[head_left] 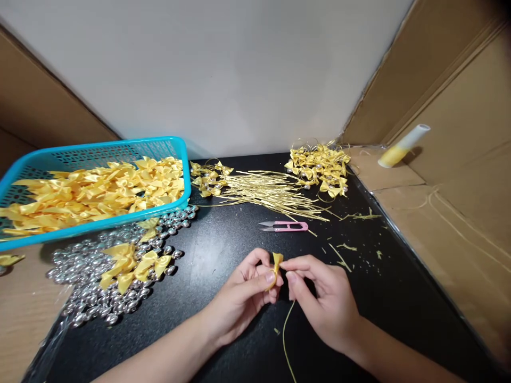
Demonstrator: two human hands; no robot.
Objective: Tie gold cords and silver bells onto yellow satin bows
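Note:
Between thumb and fingers, my left hand (249, 290) pinches a small yellow ribbon bow (277, 260) above the black table. My right hand (325, 298) is closed at the bow's right side, its index fingertip at the ribbon. A thin gold cord (284, 338) hangs from under the right fingers toward the front edge; the exact grip on it is partly hidden. Just beyond the hands lie pink thread snips (285, 226), blades to the left. Behind them is a bundle of gold cord lengths (267, 189).
A turquoise basket (186, 175) of yellow bows stands at left, with silver beads (99, 298) and loose bows (120, 260) before it. Corded bows with beads are heaped (319, 165) at back right. Cardboard walls flank the table; a white-yellow tube (404, 146) stands right.

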